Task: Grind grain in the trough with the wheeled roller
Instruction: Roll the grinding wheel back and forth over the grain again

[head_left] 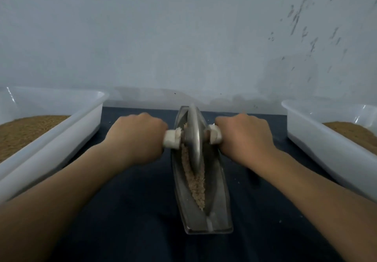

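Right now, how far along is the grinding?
Done: the trough is loaded and its grain looks partly crushed. In hand: the left hand and right hand each grip a white handle, the wheel standing in the trough's far half. Left: coarse bits lie along the near half, and the left tub and right tub hold more brown grain.

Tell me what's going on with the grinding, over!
Left hand and right hand each grip a roller handle. Wheel in far half of trough, grain mostly nearer. Nothing blocking.

Dull grey metal trough [218,206] and wheel [193,139]; glossy white plastic tubs [61,127]; matt dark cloth [130,210].
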A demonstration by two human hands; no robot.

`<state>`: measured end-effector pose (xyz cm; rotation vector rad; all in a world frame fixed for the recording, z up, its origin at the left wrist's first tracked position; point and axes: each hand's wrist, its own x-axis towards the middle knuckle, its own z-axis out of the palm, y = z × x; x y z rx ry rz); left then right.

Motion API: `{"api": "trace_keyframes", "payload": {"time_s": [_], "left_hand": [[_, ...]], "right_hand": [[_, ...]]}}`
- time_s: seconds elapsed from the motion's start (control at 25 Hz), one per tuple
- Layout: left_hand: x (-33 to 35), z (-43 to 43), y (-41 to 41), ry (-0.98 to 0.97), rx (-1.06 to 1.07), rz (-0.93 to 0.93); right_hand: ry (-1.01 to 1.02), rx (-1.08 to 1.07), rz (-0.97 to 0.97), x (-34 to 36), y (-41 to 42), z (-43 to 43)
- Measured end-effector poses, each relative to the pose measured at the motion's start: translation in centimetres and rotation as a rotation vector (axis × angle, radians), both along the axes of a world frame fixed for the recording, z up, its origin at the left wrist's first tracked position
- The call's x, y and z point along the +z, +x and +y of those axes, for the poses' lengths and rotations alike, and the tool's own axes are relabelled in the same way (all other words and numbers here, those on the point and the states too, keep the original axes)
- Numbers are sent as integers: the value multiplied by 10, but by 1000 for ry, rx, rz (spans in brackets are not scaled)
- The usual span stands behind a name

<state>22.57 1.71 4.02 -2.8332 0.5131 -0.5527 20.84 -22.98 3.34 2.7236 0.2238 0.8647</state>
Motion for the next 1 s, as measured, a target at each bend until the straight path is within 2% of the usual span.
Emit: {"api": "trace_keyframes", "payload": {"time_s": [0.08,0.16,0.32,0.4,0.52,0.68,0.84,1.0], "left_hand": [[4,-8,27,-2,5,-35],[7,-10,38,-41,9,9],[9,-4,5,-40,-20,59],[11,4,-23,42,-75,-57],[20,12,-52,145,-207,-287],[10,1,-20,156,-63,-118],[11,-15,24,113,61,-105],[11,-11,-4,85,31,-79]], "right_hand": [[71,-18,24,1,31,4],[87,0,37,7,43,8],[68,51,128,10,3,2],[101,87,115,1,-30,-12],[94,138,-29,-6,-67,-25],[100,44,-5,-7,-32,-12],[171,-30,149,6,24,2],[144,17,167,7,-1,-3]]}}
